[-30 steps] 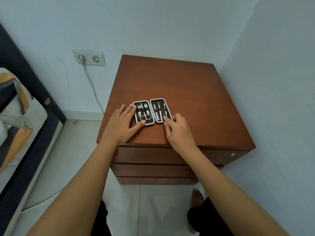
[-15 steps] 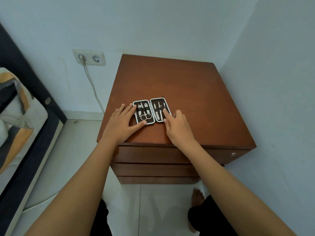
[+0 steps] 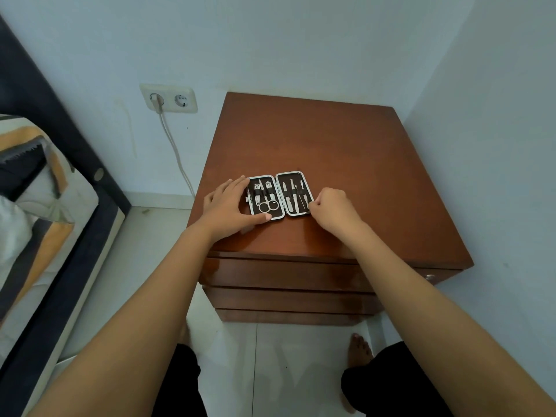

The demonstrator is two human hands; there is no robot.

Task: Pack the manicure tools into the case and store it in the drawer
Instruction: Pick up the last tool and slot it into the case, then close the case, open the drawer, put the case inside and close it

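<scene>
- The manicure case lies open and flat on the worktop, its two halves side by side, directly between the two hands.
- The half nearer the left hand holds small scissors with round loops, plus a few short metal tools tucked under a dark strap.
- The half nearer the right hand holds slim metal tools under its own strap, lying roughly parallel.
- The left hand rests flat against the case's outer edge; its fingers run along that side and its thumb reaches across the near edge. This grip is spread apart, bracing the case without closing on it.
- The right hand is curled with its fingers drawn together at the near outer corner of the case. Whether this grip pinches the rim or a tool, I cannot tell.
- Below both wrists, the front of the brown cabinet shows stacked drawers, all closed, with a small metal knob out beyond the right forearm.
- Beyond the left hand, a double wall socket carries one plug, and a white cable drops toward the floor.
- Further out past the left arm is a bed with a dark frame and orange-and-grey bedding.
- Under the arms lie the pale tiled floor and a bare foot.
</scene>
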